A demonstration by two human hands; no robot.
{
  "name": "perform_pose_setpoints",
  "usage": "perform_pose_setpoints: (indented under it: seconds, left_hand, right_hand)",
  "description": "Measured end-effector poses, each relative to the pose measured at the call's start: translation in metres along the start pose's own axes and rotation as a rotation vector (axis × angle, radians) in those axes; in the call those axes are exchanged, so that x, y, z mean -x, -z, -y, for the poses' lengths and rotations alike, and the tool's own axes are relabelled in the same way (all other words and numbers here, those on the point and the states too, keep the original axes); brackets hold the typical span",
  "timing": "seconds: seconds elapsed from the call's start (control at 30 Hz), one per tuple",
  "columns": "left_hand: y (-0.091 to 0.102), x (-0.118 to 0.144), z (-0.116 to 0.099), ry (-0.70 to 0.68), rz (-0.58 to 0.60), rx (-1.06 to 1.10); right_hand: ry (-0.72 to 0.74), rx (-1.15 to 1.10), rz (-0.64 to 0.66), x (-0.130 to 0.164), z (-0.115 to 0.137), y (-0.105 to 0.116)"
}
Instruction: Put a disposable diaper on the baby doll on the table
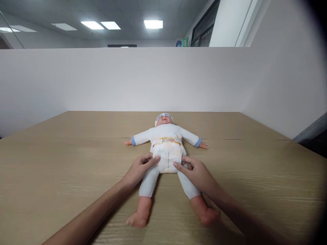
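Observation:
A baby doll (167, 131) lies on its back, head away from me, arms spread and legs apart. It wears a white suit with blue cuffs and a lettered headband. Around its hips is a white diaper (168, 157) with a patterned orange waistband and a yellow line down the front. My left hand (143, 166) grips the diaper's left leg edge, thumb on the front and fingers partly hidden at the side. On the opposite leg edge, my right hand (195, 170) is closed, its thumb pressed on the front and its fingers curled at the side.
The doll rests on a wide wooden table (76, 163). A white partition (153, 80) rises behind the table, and another wall stands at the right. A dark object (313, 132) shows at the right edge.

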State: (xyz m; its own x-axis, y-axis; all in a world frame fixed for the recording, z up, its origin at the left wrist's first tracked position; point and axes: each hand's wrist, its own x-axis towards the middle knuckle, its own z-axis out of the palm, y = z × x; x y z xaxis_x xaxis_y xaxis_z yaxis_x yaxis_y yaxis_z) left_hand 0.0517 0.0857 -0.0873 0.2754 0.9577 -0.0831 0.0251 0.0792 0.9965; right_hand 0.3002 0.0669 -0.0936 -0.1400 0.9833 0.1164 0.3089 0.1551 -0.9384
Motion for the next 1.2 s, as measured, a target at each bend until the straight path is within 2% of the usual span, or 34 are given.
perform_pose_setpoints:
  seconds: [0.27,0.5,0.67,1.07,1.2]
  left_hand:
    - [0.0,0.001,0.003,-0.009,-0.045,0.001]
    - [0.0,0.0,0.004,0.012,-0.06,0.071]
    - [-0.003,0.001,0.006,0.032,-0.077,0.107]
    - [-0.002,0.002,-0.003,0.109,-0.004,0.24]
    - [-0.002,0.002,-0.004,0.104,-0.022,0.261]
  right_hand:
    - [0.124,0.228,-0.153,0.01,0.01,0.0]
    - [-0.025,-0.039,-0.077,0.004,-0.006,-0.007]
    - [-0.041,-0.247,-0.027,-0.003,-0.015,-0.009]
    - [-0.173,-0.469,-0.052,-0.001,-0.011,-0.012]
    - [-0.118,-0.447,-0.042,-0.002,-0.01,-0.011]
